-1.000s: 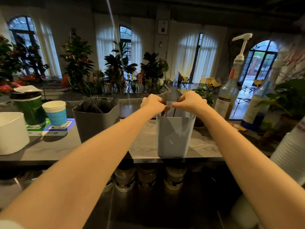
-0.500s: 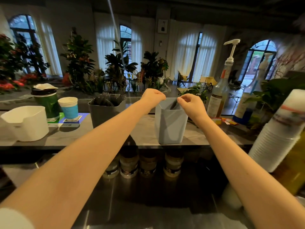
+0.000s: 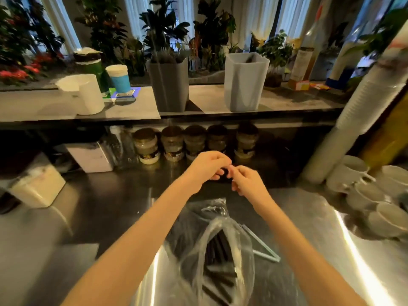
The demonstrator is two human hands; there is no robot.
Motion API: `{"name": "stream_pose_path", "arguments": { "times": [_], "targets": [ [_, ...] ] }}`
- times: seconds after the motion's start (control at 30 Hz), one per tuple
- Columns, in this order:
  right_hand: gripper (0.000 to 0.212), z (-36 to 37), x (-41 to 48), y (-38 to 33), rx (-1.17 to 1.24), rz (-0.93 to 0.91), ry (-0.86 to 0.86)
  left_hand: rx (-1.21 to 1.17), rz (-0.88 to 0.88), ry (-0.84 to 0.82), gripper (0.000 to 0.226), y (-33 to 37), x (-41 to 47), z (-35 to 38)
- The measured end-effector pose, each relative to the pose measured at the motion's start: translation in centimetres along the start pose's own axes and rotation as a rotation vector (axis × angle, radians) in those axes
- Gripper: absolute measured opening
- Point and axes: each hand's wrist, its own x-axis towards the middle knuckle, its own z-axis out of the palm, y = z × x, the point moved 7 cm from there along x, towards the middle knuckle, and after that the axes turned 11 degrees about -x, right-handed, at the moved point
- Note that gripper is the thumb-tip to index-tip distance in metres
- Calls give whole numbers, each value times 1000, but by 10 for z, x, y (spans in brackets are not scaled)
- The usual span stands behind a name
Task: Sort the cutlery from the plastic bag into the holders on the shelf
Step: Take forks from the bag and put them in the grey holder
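A clear plastic bag (image 3: pixel 240 246) with black cutlery (image 3: pixel 217 248) inside lies open on the steel counter, close below me. My left hand (image 3: pixel 207 166) and my right hand (image 3: pixel 247 182) hover above the bag's far end. Their fingers are loosely curled, the tips nearly meet, and I see nothing held in either. On the shelf (image 3: pixel 209 100) above stand a light grey holder (image 3: pixel 244 85) with one dark piece showing at its rim, a dark grey holder (image 3: pixel 170 85) full of black cutlery, and a white holder (image 3: pixel 86 96).
Several jars (image 3: pixel 194 142) line the space under the shelf. A tall stack of white cups (image 3: pixel 362 111) leans at the right, with white mugs (image 3: pixel 375 195) beside it. Paper cups (image 3: pixel 119 78) and syrup bottles (image 3: pixel 302 58) stand on the shelf. A white box (image 3: pixel 37 188) sits at left.
Both hands have left the rim of the light grey holder and come down toward me, over the bag. The view has tilted down to the counter.
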Motion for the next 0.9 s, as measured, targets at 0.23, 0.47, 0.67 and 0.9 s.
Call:
{"name": "stream_pose_path", "arguments": {
  "times": [0.23, 0.47, 0.67, 0.9],
  "targets": [
    [43, 77, -107, 99, 177, 345, -451, -106, -487, -75, 24, -148, -83, 28],
    [34, 98, -106, 130, 87, 411, -431, 36, -542, 15, 23, -240, -64, 33],
    [36, 91, -91, 152, -14, 446, -327, 100, -543, 122, 44, -252, -43, 39],
    [41, 97, -99, 175, -24, 513, -363, 305, -620, 322, 83, -253, -27, 67]
  ]
}}
